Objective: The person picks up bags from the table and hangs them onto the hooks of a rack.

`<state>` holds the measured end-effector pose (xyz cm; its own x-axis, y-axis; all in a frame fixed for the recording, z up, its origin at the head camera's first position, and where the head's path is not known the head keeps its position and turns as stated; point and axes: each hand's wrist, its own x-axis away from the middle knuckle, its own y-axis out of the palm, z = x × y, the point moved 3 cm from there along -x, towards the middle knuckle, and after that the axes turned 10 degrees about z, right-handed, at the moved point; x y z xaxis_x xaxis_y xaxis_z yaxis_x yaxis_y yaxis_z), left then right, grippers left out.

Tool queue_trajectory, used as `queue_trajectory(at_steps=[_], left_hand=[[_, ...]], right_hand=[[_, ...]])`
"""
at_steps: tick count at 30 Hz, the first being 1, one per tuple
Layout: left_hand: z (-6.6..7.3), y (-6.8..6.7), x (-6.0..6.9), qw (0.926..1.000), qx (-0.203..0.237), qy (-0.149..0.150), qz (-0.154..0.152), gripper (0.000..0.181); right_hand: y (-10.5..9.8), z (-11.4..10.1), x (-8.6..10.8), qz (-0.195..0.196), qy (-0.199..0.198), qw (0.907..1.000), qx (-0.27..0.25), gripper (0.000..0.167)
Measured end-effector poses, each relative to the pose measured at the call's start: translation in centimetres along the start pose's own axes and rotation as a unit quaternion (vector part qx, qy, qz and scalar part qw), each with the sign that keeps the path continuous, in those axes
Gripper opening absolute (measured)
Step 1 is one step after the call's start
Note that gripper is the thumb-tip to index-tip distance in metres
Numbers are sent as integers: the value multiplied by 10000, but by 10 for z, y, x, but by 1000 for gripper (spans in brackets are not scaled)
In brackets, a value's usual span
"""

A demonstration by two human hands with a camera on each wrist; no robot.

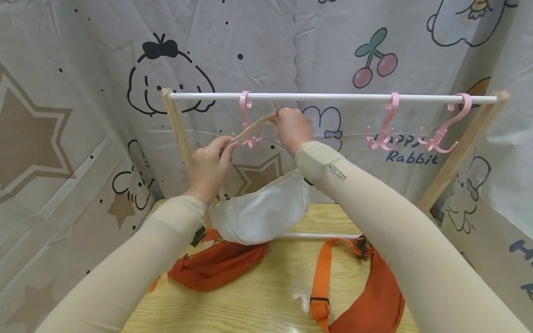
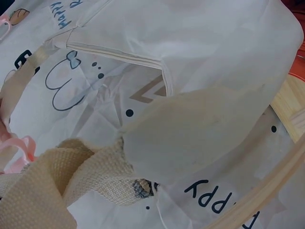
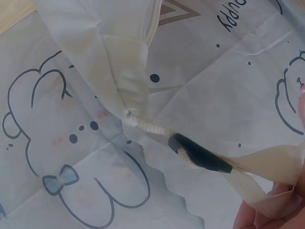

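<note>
A white waist bag [image 1: 262, 210] hangs in front of the rack by its cream strap [image 1: 255, 128]. My left hand [image 1: 209, 164] pinches the strap between thumb and fingers. Higher up and to the right, my right hand [image 1: 294, 129] grips the same strap close to the white rail [image 1: 316, 96]. Just behind the taut strap hangs a pink hook [image 1: 245, 110], partly covered by it. The right wrist view shows a black buckle [image 3: 200, 153] on the strap beside the fingers. In the left wrist view, woven strap [image 2: 43, 186] bunches near the bag's end.
Two more pink hooks [image 1: 389, 121] [image 1: 447, 122] hang on the rail's right part. Wooden posts [image 1: 458, 162] hold up the rail. On the wood-grain table [image 1: 266, 305] lie an orange-red waist bag [image 1: 220, 266] at left and another orange bag [image 1: 370, 300] at right.
</note>
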<state>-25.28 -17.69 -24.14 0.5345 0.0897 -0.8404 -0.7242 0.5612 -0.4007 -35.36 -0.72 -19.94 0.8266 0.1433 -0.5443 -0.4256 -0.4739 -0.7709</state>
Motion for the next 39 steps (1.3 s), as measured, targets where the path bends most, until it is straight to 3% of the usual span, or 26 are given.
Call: queue_trajectory(at_steps=[12, 23, 33, 39], left_hand=[[-4, 3, 3, 9998, 13, -140, -138, 19], [-6, 4, 8, 9991, 41, -318, -264, 20], [-10, 9, 25, 9985, 107, -425, -332, 17], [-12, 16, 40, 9965, 329, -711, -283, 16]], right_hand=[[10, 1, 4, -391, 136, 9991, -99, 28], [13, 7, 15, -462, 164, 9987, -147, 27], [17, 12, 41, -658, 137, 9960, -593, 25], [29, 19, 64, -362, -165, 9954, -872, 18]])
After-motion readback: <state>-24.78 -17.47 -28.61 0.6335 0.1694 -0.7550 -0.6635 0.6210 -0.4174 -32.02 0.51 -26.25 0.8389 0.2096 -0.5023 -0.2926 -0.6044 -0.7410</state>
